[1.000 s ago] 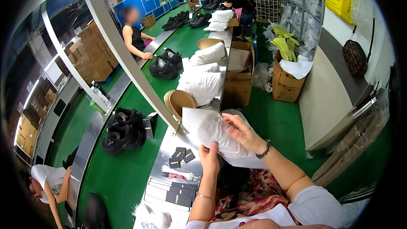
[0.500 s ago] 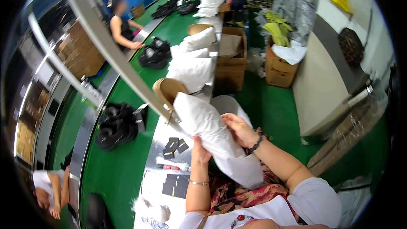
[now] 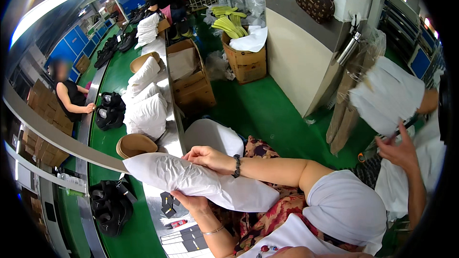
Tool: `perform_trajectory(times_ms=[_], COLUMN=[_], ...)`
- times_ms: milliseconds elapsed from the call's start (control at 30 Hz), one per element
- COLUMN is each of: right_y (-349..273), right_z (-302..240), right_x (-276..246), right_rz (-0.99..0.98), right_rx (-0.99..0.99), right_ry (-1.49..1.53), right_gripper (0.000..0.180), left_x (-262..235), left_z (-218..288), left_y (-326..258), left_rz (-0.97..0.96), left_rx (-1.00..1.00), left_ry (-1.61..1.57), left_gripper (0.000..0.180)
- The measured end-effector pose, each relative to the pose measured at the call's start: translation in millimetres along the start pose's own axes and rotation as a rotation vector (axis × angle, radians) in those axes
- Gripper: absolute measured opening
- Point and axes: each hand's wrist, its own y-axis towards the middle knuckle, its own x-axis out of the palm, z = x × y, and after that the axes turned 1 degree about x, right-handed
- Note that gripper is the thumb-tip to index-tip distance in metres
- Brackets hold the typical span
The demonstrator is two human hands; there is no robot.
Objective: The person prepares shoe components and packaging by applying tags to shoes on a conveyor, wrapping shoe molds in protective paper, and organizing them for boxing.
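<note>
While the left hand (image 3: 191,201) grips the white packet (image 3: 191,181) by its lower edge in the head view, the right hand (image 3: 209,160) lays bent fingers on the upper edge; whether they pinch it, I cannot tell. The white packet slants above the lap (image 3: 267,191), one end near the tan bowls (image 3: 129,147). White bundles (image 3: 146,114) lie beyond; black shoes (image 3: 111,208) sit to the left.

lettering: none legible | black cards (image 3: 168,209): tiny yellow marks | brown carton (image 3: 247,67): small dark print
</note>
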Motion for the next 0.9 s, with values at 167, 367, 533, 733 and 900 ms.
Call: perform_trajectory(times_ms=[167, 367, 533, 733, 900], right_y=[7.7, 9.5, -33.3, -44.2, -48.0], right_z=[-8.8, -20.0, -55.0, -37.2, -18.9], right_x=[-7.8, -3.6, -4.7, 27.4, 38.0], right_rz=[-0.081, -0.007, -0.413, -0.123, 0.170], right_rx=[-0.166, -0.034, -0.094, -0.275, -0.605], right_ry=[-0.547, -0.306, -0.805, -1.036, -1.127], right_gripper=[0.015, 0.029, 0.092, 0.078, 0.064], left_x=[-9.9, 20.9, 40.6, 46.8, 65.7], left_z=[1.2, 17.4, 44.0, 39.3, 34.8], left_y=[-12.7, -9.6, -2.7, -3.8, -5.0], left_rz=[-0.097, 0.140, 0.162, 0.149, 0.222], left_rx=[-0.076, -0.082, 0.092, 0.137, 0.169], left_ry=[-0.040, 0.143, 0.189, 0.187, 0.128], left_gripper=[0.077, 0.067, 0.063, 0.061, 0.060])
